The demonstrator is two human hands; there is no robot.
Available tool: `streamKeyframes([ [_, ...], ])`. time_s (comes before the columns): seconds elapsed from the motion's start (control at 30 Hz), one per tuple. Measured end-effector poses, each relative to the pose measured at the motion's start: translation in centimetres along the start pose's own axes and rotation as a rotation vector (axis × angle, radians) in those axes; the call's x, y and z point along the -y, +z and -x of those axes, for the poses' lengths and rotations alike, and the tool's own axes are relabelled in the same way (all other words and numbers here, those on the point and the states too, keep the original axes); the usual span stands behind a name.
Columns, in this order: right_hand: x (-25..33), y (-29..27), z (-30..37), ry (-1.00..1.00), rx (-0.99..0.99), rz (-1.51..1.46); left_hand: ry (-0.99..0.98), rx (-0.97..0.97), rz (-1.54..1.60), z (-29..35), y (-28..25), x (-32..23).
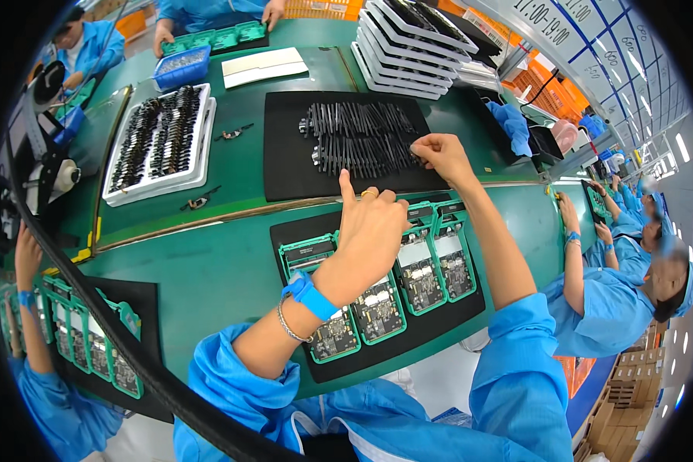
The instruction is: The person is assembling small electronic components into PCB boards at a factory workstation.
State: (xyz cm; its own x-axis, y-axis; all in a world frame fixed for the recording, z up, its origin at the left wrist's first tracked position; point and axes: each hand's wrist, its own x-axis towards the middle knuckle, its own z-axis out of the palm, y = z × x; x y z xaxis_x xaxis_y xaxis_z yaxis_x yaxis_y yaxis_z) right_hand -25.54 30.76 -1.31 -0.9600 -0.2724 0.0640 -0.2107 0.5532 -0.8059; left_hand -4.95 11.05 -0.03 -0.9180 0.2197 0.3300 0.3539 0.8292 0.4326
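Observation:
Two rows of thin black strip-shaped parts lie on a black mat in front of me. My right hand pinches one strip at the right end of the nearer row. My left hand hovers over the far edge of a green frame set, index finger stretched toward the strips and the other fingers bent. Nothing shows in it, though its underside is hidden. Beneath it, green frames with circuit boards sit on a second black mat; my left hand and forearm cover part of them.
A white tray of black parts stands left, with two loose parts beside it. Stacked white trays rise at the back right. A black cable crosses the lower left. Co-workers sit on both sides and across.

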Motion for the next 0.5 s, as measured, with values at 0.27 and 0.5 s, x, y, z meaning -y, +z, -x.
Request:
streamKeyframes([
  [0.27,2.0,-1.5,3.4,-0.283,-0.228,0.344,0.005,-0.038,0.032,0.0,0.3,0.1],
  [0.5,5.4,-2.2,20.9,-0.245,-0.245,0.345,0.043,-0.021,0.005,0.1,-0.6,0.5],
])
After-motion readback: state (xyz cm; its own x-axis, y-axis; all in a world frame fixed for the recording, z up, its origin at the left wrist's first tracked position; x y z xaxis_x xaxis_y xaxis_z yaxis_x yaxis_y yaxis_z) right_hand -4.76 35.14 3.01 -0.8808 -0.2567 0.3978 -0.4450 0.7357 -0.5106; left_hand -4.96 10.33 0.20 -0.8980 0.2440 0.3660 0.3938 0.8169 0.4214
